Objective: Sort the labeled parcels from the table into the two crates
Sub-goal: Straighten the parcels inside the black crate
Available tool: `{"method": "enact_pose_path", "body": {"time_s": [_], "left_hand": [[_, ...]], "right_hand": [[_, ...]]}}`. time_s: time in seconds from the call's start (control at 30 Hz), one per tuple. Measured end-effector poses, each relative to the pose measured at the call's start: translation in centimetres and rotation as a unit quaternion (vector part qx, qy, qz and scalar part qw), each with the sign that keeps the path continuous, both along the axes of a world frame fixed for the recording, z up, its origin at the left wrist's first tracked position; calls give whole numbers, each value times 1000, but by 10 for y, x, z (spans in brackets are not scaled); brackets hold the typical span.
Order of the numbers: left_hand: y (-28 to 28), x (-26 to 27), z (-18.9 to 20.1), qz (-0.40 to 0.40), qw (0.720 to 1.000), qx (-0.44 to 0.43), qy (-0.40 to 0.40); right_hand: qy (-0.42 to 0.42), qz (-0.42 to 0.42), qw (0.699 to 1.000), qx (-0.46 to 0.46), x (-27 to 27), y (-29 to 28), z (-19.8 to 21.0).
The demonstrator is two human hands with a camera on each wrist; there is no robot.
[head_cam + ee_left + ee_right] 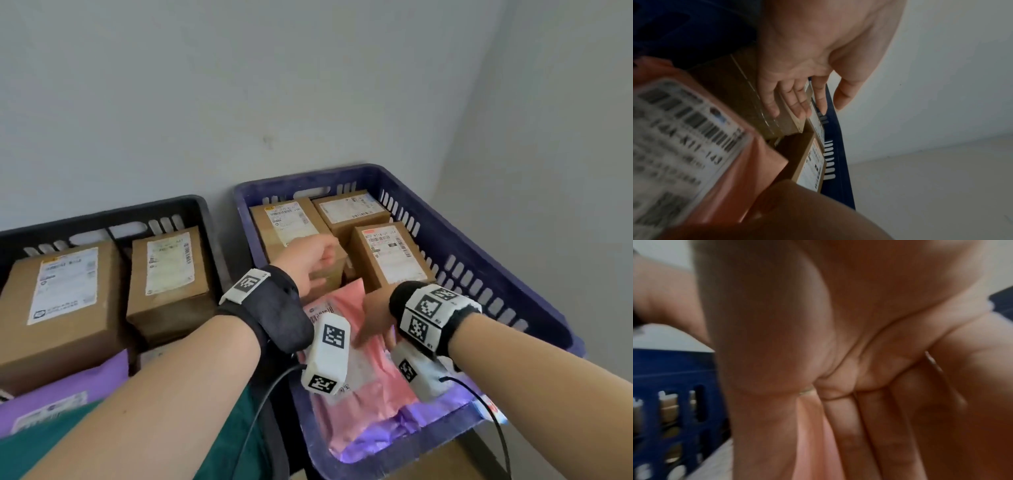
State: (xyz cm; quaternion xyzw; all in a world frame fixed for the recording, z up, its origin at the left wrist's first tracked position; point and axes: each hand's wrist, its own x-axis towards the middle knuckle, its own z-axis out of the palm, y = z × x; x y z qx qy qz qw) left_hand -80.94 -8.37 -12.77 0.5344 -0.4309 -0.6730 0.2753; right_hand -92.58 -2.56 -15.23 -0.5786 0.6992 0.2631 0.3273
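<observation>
A pink mailer (370, 383) with a white label lies in the front of the blue crate (479, 260). My right hand (371, 322) rests flat on it, and the right wrist view shows straight fingers (869, 426) on the pink mailer (809, 434). My left hand (313, 262) reaches deeper into the crate. Its relaxed fingers (774, 105) touch the side of a cardboard box (748, 97), gripping nothing. The pink mailer (760, 170) lies just below that box. The black crate (102, 212) stands to the left.
Three labeled cardboard boxes (387, 257) fill the back of the blue crate, and a purple mailer (394, 435) lies at its front. The black crate holds two labeled boxes (58, 308) and a purple mailer (68, 394). A grey wall rises right behind both crates.
</observation>
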Motion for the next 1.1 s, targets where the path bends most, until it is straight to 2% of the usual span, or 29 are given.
{"method": "enact_pose_path", "body": {"time_s": [0.1, 0.17, 0.23, 0.3, 0.37, 0.43, 0.57, 0.67, 0.73, 0.8, 0.83, 0.87, 0.93, 1.0, 1.1], "left_hand": [[-1, -9, -1, 5, 1000, -5, -26], [2, -16, -5, -6, 999, 10, -43], [5, -22, -8, -56, 995, 8, -78], [6, -28, -10, -98, 987, -11, -129], [5, -29, -11, -120, 976, -15, -181], [4, -30, -12, -143, 964, -2, -224], [7, -31, -14, -200, 935, -21, -292], [12, -34, -20, -249, 908, -17, -336], [14, -36, -22, -259, 904, -12, -340], [12, -36, -23, -245, 907, -26, -343], [11, -36, -23, -234, 909, -34, -344], [12, -36, -21, -223, 910, -38, -346], [14, -36, -18, -211, 912, -38, -351], [15, -37, -17, -214, 909, -40, -356], [17, -37, -13, -213, 910, -46, -354]], "right_hand": [[10, -3, 1000, -9, -19, -9, -1], [-33, -49, 994, -87, -33, -14, -3], [-88, -101, 972, -194, -41, -18, -9], [-147, -100, 951, -254, -42, -21, -16], [-224, -78, 935, -263, -38, -20, -18], [-249, -57, 939, -230, -35, -19, -18], [-190, -9, 978, -87, -33, -15, -23], [-187, 2, 980, -72, -35, -15, -21], [-215, -19, 966, -140, -37, -17, -17], [-244, -60, 929, -271, -42, -21, -15], [-248, -81, 914, -310, -46, -22, -14], [-244, -97, 912, -316, -49, -22, -12], [-204, -109, 933, -274, -54, -19, -12], [-118, -100, 940, -304, -57, -18, -10], [-45, -142, 887, -438, -64, -19, -5]]}}
